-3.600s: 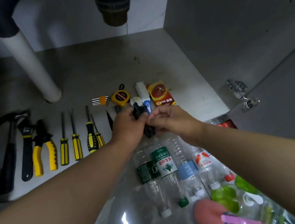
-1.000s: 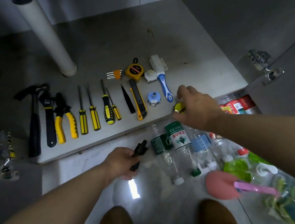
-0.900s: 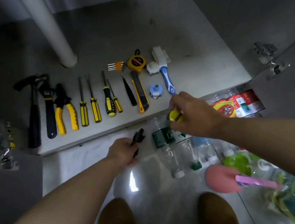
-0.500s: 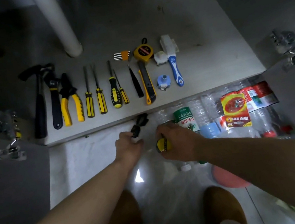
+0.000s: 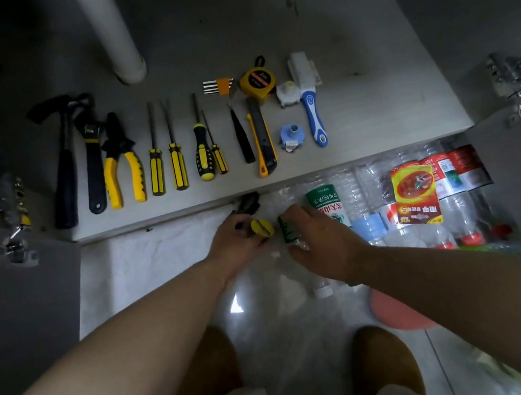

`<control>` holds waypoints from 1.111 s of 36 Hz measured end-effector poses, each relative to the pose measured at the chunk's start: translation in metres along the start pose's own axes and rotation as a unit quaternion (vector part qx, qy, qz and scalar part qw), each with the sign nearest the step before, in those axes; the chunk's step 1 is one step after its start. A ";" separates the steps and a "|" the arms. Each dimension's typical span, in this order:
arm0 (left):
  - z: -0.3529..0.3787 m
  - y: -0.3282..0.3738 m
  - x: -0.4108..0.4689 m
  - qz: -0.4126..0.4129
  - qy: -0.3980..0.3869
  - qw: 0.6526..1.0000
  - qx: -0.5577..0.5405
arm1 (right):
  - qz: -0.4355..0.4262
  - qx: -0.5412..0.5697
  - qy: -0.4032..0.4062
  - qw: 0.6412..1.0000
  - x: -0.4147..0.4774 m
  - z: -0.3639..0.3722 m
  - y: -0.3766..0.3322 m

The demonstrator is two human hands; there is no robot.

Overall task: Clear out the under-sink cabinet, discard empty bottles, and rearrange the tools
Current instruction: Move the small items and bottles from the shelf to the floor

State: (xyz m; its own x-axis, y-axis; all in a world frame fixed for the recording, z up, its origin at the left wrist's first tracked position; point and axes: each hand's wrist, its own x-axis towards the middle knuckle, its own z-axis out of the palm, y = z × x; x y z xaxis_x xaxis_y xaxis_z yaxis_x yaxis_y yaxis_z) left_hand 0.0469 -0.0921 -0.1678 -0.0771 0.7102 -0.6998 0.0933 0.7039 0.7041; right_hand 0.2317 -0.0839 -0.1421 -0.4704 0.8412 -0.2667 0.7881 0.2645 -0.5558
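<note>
**Q:** What are the hands doing?

**A:** Both are low over the floor (image 5: 146, 269), just in front of the cabinet floor's (image 5: 376, 114) front edge. The left hand (image 5: 235, 241) has its grip curled round a black piece (image 5: 247, 204), which sticks out above the knuckles. A yellow disc (image 5: 262, 227) sits between the hands, touching the left fingertips; which hand holds it is unclear. The right hand (image 5: 319, 242) lies over a green bottle (image 5: 288, 232); whether its grip clasps the bottle I cannot tell.

**Q:** How should this step be done well?

**A:** The two small pieces probably belong with the tools (image 5: 176, 163). It would be best to keep the black piece held firmly and lift both clear of the bottles (image 5: 358, 187) so none roll. They could then be laid parallel to the row, at the bare right end of the front edge, past the brush (image 5: 312, 111).

**Q:** And the containers?

**A:** The cabinet floor holds one row of tools, from the hammer (image 5: 66, 182) at the left to the brush at the right. Right of the hands, the clear bottles lie side by side on the floor, caps (image 5: 470, 238) toward the person; they look empty. A red packet (image 5: 415, 192) rests on top of them.
</note>
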 end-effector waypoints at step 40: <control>-0.003 0.098 -0.011 0.298 -0.003 0.913 0.280 | 0.135 -0.093 0.152 0.975 0.103 -0.105 0.031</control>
State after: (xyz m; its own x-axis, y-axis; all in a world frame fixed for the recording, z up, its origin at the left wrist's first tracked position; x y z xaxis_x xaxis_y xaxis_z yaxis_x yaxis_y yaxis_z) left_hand 0.0543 -0.0313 -0.0908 0.1582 0.9637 -0.2150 0.6097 0.0759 0.7890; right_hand 0.2498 0.0609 -0.1042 -0.1183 0.9854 -0.1227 0.9389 0.0708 -0.3369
